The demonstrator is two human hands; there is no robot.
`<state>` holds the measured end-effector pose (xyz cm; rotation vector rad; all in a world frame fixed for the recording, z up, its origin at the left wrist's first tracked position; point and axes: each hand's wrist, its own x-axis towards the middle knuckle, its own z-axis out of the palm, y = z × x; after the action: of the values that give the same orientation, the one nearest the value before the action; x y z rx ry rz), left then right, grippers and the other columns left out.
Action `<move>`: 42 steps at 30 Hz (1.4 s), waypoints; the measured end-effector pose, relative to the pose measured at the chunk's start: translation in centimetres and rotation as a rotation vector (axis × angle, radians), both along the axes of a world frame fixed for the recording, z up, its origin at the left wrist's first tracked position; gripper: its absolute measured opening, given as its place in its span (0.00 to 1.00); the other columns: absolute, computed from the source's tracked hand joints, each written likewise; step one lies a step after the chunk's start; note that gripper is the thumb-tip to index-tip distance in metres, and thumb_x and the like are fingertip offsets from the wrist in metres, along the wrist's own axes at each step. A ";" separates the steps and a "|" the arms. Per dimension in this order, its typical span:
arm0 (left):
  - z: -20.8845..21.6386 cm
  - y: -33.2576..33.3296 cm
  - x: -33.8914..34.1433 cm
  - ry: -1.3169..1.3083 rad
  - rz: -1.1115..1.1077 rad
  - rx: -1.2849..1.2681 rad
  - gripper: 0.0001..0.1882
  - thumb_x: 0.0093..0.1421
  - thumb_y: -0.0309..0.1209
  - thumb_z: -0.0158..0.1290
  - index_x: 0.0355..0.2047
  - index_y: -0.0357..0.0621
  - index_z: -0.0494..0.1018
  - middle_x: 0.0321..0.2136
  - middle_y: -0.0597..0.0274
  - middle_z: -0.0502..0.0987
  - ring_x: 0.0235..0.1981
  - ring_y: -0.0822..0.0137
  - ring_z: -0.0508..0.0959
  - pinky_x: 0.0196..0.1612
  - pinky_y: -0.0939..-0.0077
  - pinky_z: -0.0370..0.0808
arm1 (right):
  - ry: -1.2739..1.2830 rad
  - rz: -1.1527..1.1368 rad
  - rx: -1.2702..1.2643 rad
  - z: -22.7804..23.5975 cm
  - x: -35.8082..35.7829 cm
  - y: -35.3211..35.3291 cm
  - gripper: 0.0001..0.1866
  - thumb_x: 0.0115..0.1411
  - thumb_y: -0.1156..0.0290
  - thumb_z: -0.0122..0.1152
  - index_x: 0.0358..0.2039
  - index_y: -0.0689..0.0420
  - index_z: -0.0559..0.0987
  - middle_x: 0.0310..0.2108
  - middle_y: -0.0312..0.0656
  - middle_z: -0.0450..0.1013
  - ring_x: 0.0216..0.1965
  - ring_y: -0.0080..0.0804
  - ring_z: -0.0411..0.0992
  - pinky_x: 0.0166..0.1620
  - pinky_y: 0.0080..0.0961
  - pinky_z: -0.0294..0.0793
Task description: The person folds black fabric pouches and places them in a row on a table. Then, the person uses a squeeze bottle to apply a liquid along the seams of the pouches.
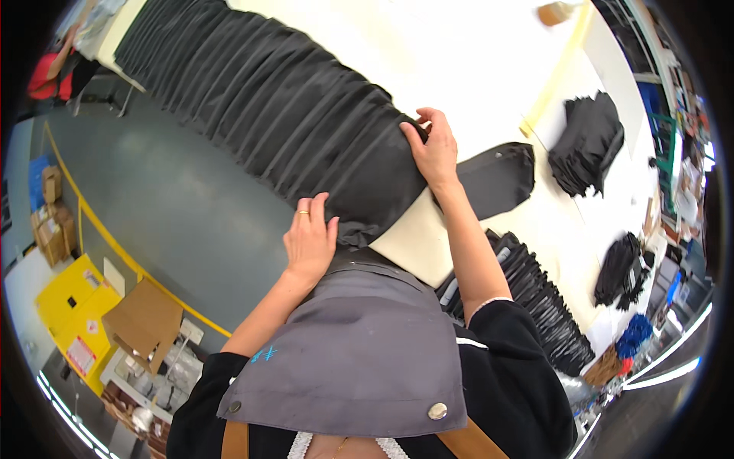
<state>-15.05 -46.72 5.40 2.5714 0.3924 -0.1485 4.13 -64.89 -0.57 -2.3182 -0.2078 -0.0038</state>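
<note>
A long row of overlapping black fabric pieces [260, 99] runs from the far left of the pale table towards me, its nearest piece lying flat on top. My right hand [436, 153] is at the far right corner of that nearest piece, thumb and fingers closed about its edge. At the near left edge, my left hand [310, 241] rests against the fabric with its fingers apart. A gold ring shows on it. A separate flat black piece [497, 180] with a rounded end lies just right of my right forearm.
A folded black bundle [587, 144] and a smaller dark bundle [621, 268] lie on the right. More stacked black pieces [535, 294] fan out beside my right arm. Left stand a yellow cabinet [65, 314] and an open cardboard box [145, 321]. Another person [55, 73] is far left.
</note>
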 end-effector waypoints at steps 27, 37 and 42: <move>5.5 -10.2 7.7 -0.362 -0.545 -0.668 0.48 0.44 0.37 0.69 0.63 0.42 0.56 0.63 0.51 0.56 0.64 0.47 0.57 0.64 0.56 0.59 | 0.457 0.049 0.540 18.2 -7.5 -18.4 0.10 0.54 0.75 0.64 0.31 0.59 0.70 0.27 0.36 0.73 0.30 0.17 0.68 0.35 0.14 0.67; 3.7 -4.0 1.8 0.108 -0.256 -0.785 0.14 0.57 0.32 0.60 0.37 0.33 0.75 0.28 0.47 0.79 0.28 0.57 0.80 0.32 0.70 0.74 | 0.329 0.012 0.466 12.8 -4.7 -9.1 0.09 0.57 0.76 0.63 0.35 0.61 0.72 0.25 0.28 0.69 0.28 0.12 0.66 0.30 0.13 0.65; 2.0 -1.0 -1.3 0.043 -0.005 -0.651 0.14 0.58 0.28 0.57 0.44 0.36 0.71 0.30 0.47 0.79 0.32 0.49 0.80 0.36 0.64 0.74 | 0.272 0.000 0.151 6.3 -2.3 -4.9 0.09 0.57 0.69 0.64 0.32 0.60 0.75 0.26 0.35 0.74 0.26 0.21 0.70 0.31 0.20 0.69</move>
<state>-16.31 -47.74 7.39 1.9293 0.2919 -0.2820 1.86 -69.75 5.69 -2.1409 -0.0664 0.2852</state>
